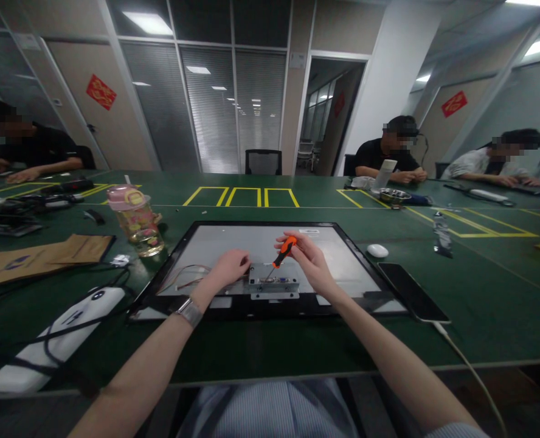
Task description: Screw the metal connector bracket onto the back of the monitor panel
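Glass walls [213, 109] and an open door [336, 115] stood behind a green table [252, 347] marked with yellow tape [265, 198], people [374, 155] seated along its far side. On it lay a panel [238, 237] bearing a bracket [276, 288]. The right hand [314, 263] pinched a screwdriver [285, 252], tip down at the bracket; the left hand [228, 267] curled at the bracket's left end, though whether it gripped anything I couldn't tell.

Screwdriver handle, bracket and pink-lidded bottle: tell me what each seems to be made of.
Screwdriver handle: probably plastic or rubber, judging by its moulded orange and black sections.
Bracket: likely bare sheet metal, silvery-grey with a folded front edge.
Bottle: glossy clear plastic or glass; liquid shows through.
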`<state>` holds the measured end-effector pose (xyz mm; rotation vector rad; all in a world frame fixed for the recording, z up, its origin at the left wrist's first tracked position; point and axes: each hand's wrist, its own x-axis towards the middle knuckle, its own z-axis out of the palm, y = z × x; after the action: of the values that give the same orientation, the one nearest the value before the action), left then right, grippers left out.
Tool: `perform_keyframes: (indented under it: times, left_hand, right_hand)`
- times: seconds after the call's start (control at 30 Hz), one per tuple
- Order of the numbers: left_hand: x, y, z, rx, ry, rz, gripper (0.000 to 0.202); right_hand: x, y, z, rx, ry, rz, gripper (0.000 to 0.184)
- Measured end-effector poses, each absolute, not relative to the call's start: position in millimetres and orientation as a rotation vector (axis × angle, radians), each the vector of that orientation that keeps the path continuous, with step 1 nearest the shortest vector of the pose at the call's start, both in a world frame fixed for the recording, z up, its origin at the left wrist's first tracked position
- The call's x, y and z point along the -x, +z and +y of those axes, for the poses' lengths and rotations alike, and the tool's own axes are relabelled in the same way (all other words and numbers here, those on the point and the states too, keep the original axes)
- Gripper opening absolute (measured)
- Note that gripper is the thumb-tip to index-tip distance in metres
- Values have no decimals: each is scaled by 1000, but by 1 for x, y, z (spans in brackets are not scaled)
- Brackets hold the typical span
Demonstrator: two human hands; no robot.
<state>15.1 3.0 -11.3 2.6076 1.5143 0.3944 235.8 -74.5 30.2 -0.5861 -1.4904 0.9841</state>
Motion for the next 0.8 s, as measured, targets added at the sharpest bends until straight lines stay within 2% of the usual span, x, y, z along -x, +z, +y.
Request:
perform_keyframes:
  times: [0.17, 0.33, 0.8]
  left_hand:
    - [-17, -13, 4, -2628, 411, 1505, 18]
    - [-21, -14, 10, -2672, 455, 1497, 19]
    - [-20, -18, 17, -2648, 571, 1494, 12]
  right_hand:
    - [-236, 26, -72, 647, 1020, -1457, 29]
    - [-239, 22, -67, 761, 871, -1375, 22]
    - [-238, 28, -73, 765, 806, -1439, 23]
